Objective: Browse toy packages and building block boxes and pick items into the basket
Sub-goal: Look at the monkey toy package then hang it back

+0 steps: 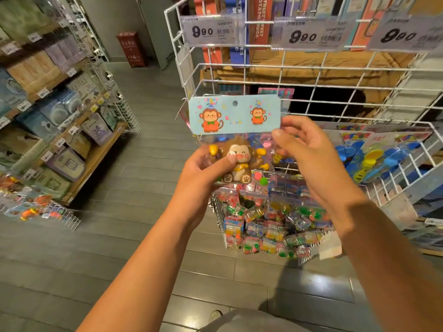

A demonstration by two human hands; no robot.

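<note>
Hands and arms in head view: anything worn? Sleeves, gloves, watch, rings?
Nothing visible. The left hand and right hand are bare, no gloves, no rings seen. Both forearms are bare as far as the frame shows, no sleeves, watch or bands.

Left hand (203, 168) thumb covers part of the monkey toy package (236, 142); its other fingers are hidden behind the bag. Right hand (309, 159) blocks the bag's right side, contents there unreadable. Small print on the price tags (213, 31) too blurred to read beyond the 9.90. Boxes on the top wire shelf (263, 21) cut off by the top edge. Left shelving (48, 97) labels blurred. Loose toy packs (268, 226) in the lower wire bin too small to identify.
</note>
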